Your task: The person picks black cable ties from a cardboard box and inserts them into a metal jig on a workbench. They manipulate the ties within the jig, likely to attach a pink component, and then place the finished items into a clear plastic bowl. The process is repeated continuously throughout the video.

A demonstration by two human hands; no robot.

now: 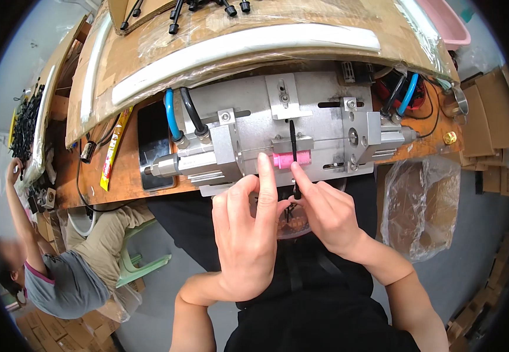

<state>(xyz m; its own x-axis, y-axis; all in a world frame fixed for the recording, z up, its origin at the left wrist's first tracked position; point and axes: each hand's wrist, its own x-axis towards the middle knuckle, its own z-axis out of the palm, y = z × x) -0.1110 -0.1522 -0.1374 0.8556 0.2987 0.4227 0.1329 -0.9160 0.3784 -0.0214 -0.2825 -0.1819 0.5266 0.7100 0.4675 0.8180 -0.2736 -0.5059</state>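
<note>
A metal fixture (260, 105) with two pneumatic cylinders facing each other lies before me on the bench. At its middle sits a pink cylindrical piece (301, 157), and a thin black rod-like part (293, 141) crosses over it. My right hand (327, 211) pinches the near end of the black part between index finger and thumb. My left hand (245, 229) stretches its index finger to the left end of the pink piece, with its other fingers loosely bent. Its thumb is close to the black part's near end. Below my hands, partly hidden, is a clear bowl (297, 230) holding small black pieces.
Cardboard (219, 64) with a white foam strip spans the far side, black parts on it. A phone (154, 144) and yellow packet (115, 149) lie left on the wooden bench (81, 182). Blue air hoses (172, 117) rise nearby. A co-worker (72, 281) sits at left.
</note>
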